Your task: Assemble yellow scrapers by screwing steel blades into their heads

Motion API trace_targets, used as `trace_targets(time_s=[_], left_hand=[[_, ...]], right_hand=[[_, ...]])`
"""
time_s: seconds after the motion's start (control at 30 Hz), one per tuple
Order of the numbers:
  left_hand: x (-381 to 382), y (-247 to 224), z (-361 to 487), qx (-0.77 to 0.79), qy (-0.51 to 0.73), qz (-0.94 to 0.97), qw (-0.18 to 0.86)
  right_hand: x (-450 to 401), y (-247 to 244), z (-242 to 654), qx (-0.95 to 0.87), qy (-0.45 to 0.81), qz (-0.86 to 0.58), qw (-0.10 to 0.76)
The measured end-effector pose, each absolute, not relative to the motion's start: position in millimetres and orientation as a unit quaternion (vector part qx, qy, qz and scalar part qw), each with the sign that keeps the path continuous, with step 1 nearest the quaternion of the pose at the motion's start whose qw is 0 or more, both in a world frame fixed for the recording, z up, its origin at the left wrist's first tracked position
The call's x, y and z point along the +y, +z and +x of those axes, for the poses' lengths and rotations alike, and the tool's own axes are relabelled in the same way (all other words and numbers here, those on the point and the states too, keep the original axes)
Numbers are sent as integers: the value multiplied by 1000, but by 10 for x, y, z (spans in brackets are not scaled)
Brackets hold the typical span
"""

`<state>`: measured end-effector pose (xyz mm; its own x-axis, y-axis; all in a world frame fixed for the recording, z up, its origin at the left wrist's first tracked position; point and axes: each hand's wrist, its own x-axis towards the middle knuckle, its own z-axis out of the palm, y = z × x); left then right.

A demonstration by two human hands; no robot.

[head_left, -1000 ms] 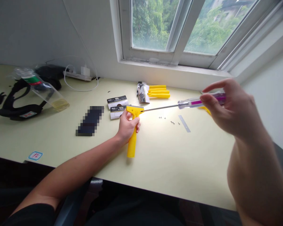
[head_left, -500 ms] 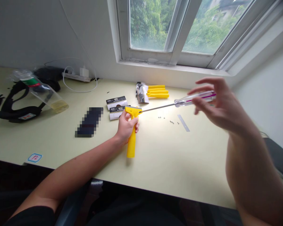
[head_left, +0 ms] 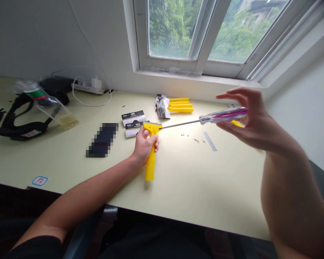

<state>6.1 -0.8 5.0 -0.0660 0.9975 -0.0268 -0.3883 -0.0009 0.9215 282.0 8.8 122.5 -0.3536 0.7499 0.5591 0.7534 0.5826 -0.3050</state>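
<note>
My left hand [head_left: 145, 145] is closed around the neck of a yellow scraper [head_left: 150, 163], its wide head up and its grip pointing toward me. A metal blade strip lies along the top edge of the head. In my right hand [head_left: 255, 122] is the clear, purple-streaked handle of a screwdriver [head_left: 223, 116], between thumb and raised fingers, with its end toward the palm. The screwdriver's long shaft slants left, and its tip meets the right side of the scraper head. Right of there lie several small screws and nuts [head_left: 196, 140] and a loose flat blade [head_left: 210, 141].
Boxed packages [head_left: 134, 117] and yellow-handled scrapers [head_left: 180, 105] lie toward the window. A pixelated dark object [head_left: 102, 140] is left of my hand. Farther left are a tilted plastic bottle [head_left: 55, 109], a black headset [head_left: 21, 135] and a power strip [head_left: 88, 88].
My right hand's fingers have opened and shifted around the screwdriver handle, which looks turned, showing more purple. The tip stays at the scraper head, and my left hand is still.
</note>
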Motion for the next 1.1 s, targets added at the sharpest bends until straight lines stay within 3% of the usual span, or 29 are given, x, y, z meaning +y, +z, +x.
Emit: trace_targets(time_s=[0.13, 0.47, 0.63, 0.73, 0.83, 1.03, 1.1], left_hand=[[9, 51, 53, 404, 604, 369, 579], [4, 33, 58, 403, 604, 370, 579], [-2, 34, 53, 400, 597, 374, 586], [9, 20, 44, 405, 602, 371, 580], [9, 4, 49, 414, 588, 368, 589], [-22, 72, 45, 398, 595, 378, 587], [-9, 112, 23, 393, 621, 373, 567]], right_hand=[[100, 1230, 2816, -777, 7, -527, 344], [77, 1229, 2782, -806, 84, -463, 360], [54, 1238, 2760, -767, 60, -511, 384], [56, 1246, 2782, -803, 128, -475, 336], [57, 1251, 2792, -810, 99, -492, 303], [20, 1355, 2875, -754, 170, -473, 423], [31, 1399, 2982, -736, 200, -496, 415]])
